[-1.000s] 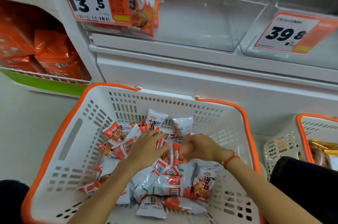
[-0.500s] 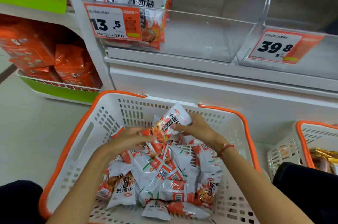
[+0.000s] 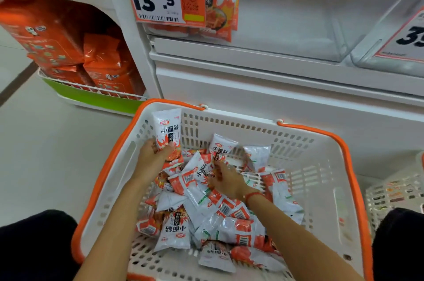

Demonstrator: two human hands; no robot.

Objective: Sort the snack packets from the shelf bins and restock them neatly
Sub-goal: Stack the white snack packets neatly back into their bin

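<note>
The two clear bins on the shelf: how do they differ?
The left bin has a tag reading 13.5 and holds upright snack packets at its left end; the rest looks bare. The right bin has a tag starting with 3, cut off by the frame edge, and no packets show in its visible part. Both are clear plastic with orange and white tags.

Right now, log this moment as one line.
left hand: holds upright white-and-orange snack packet | right hand: reaching into packet pile | white orange-rimmed plastic basket: packets heaped

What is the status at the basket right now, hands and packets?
Left hand grips one upright packet. Right hand blurred, reaching into packet pile in basket. Nothing in the way.
</note>
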